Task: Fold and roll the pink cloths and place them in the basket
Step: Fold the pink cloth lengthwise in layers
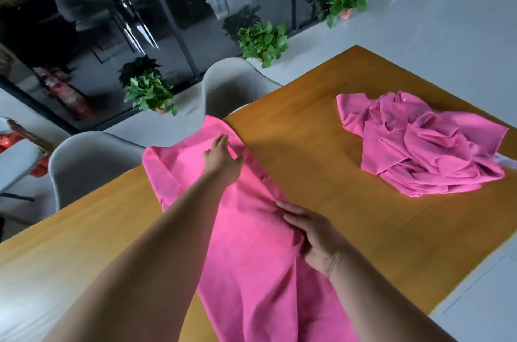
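Observation:
A long pink cloth (251, 252) lies folded lengthwise across the wooden table (321, 145), its far end hanging over the table's far edge. My left hand (222, 158) rests flat on the cloth near that far end, fingers straight. My right hand (310, 238) presses flat on the cloth's right edge near the middle, where the fabric bunches into small creases. A crumpled heap of several pink cloths (419, 145) lies at the right of the table. No basket is in view.
Two grey chairs (86, 162) (232, 84) stand at the table's far side. Potted green plants (148, 92) (263, 42) (341, 3) line a glass wall behind them. The grey floor shows to the right of the table.

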Demonstrator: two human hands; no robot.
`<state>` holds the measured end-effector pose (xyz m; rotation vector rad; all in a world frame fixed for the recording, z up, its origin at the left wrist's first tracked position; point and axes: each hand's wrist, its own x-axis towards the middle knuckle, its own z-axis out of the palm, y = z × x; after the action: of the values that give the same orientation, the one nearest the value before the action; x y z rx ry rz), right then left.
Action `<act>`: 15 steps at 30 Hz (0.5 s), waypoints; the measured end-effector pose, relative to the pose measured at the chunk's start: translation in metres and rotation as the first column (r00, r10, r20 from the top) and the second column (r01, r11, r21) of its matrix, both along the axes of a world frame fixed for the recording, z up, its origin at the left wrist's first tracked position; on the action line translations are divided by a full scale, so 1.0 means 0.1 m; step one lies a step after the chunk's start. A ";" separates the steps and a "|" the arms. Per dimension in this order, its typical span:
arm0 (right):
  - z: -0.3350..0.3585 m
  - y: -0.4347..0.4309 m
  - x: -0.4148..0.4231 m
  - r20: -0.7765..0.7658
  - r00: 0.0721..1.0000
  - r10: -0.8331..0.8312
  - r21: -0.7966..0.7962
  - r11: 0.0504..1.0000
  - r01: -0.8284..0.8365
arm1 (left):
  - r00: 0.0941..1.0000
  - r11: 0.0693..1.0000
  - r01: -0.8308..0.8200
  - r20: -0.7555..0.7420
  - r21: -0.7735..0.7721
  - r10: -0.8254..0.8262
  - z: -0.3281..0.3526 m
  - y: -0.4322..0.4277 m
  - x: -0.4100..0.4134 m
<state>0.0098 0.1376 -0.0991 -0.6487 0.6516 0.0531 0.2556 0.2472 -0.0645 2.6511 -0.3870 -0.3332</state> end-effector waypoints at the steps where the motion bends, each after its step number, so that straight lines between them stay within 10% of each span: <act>1: -0.08 -0.06 0.00 -0.020 1.000 0.012 -0.028 1.000 -0.013 | 1.000 1.000 0.012 -0.006 0.020 -0.012 -0.08 -0.07 0.00; 4: -0.32 -0.18 0.03 -0.104 0.993 0.058 -0.344 0.935 -0.091 | 0.999 0.997 0.026 -0.037 0.070 -0.024 -0.33 -0.23 0.04; 7: -0.50 -0.23 0.09 -0.194 0.977 0.083 -0.707 0.679 -0.198 | 0.998 0.989 0.057 -0.048 0.136 -0.051 -0.57 -0.31 0.07; 11: -0.56 -0.26 0.14 -0.369 0.927 0.068 -0.850 0.380 -0.365 | 0.994 0.969 0.103 -0.053 0.222 -0.094 -0.81 -0.37 0.11; 15: -0.66 -0.22 0.07 -0.353 0.934 -0.063 -0.901 0.292 -0.321 | 0.990 0.967 0.136 -0.069 0.214 -0.124 -0.91 -0.40 0.13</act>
<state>0.0170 0.1154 -0.1649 -1.9526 0.9390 -0.1001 0.2681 0.2072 -0.1558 2.8289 -0.5362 -0.5169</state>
